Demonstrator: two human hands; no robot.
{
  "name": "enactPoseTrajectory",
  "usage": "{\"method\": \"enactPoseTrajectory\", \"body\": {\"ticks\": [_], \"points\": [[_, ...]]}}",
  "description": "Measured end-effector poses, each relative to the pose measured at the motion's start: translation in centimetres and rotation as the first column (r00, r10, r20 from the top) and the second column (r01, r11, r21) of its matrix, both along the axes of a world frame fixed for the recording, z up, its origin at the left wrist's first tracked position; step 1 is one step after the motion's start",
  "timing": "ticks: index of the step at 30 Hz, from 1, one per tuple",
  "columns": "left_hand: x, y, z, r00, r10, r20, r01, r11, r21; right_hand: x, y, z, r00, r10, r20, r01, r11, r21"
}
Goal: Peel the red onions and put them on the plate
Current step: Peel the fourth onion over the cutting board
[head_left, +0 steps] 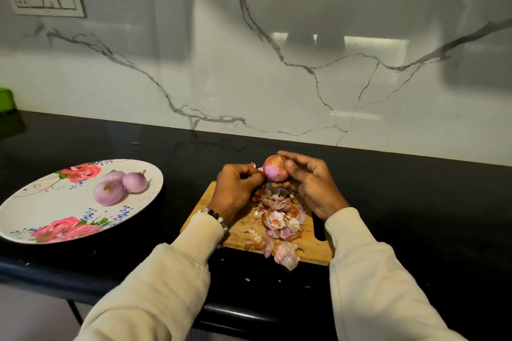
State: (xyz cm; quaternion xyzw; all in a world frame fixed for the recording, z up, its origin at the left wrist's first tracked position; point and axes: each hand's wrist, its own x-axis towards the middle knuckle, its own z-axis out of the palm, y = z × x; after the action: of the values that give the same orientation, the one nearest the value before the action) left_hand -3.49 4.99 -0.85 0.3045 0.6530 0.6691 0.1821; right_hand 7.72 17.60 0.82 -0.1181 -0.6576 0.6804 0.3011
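The right hand (307, 183) curls round the half-skinned onion (274, 171) above the board (241, 225); the left hand (238, 188) pinches skin at its side; best strip in long pulls, turning it; three peeled onions (119, 187) lie on the plate (36, 210), left of the board.

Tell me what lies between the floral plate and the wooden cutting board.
Head view: only bare black countertop separates the floral plate from the wooden cutting board; nothing rests on that stretch.
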Motion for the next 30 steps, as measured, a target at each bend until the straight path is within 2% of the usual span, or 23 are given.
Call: {"method": "enactPoseTrajectory", "body": {"ticks": [3, 7, 12, 18, 30], "points": [[-0.4, 0.0, -0.1, 0.997, 0.053, -0.055, -0.057, 0.996, -0.066, 0.2, -0.3, 0.3, 1.0, 0.02, -0.019, -0.02, 0.999, -0.051], [-0.7, -0.3, 0.0, 0.998, 0.042, -0.055, -0.045, 0.998, -0.053, 0.5, -0.4, 0.6, 0.998, 0.034, -0.047, -0.038, 0.995, -0.088], [0.0, -0.8, 0.9, 0.994, -0.027, 0.105, 0.022, 0.998, 0.051, 0.5, -0.5, 0.9, 0.996, 0.026, -0.082, -0.039, 0.988, -0.152], [0.9, -0.8, 1.4, 0.991, -0.088, 0.096, 0.084, 0.996, 0.043, 0.3, -0.7, 0.9, 0.995, 0.058, -0.08, -0.077, 0.961, -0.266], [1.1, -0.8, 1.4, 0.976, -0.128, 0.178, 0.116, 0.99, 0.078, 0.1, -0.7, 0.5, 0.993, 0.108, -0.054, -0.118, 0.964, -0.238]]}}
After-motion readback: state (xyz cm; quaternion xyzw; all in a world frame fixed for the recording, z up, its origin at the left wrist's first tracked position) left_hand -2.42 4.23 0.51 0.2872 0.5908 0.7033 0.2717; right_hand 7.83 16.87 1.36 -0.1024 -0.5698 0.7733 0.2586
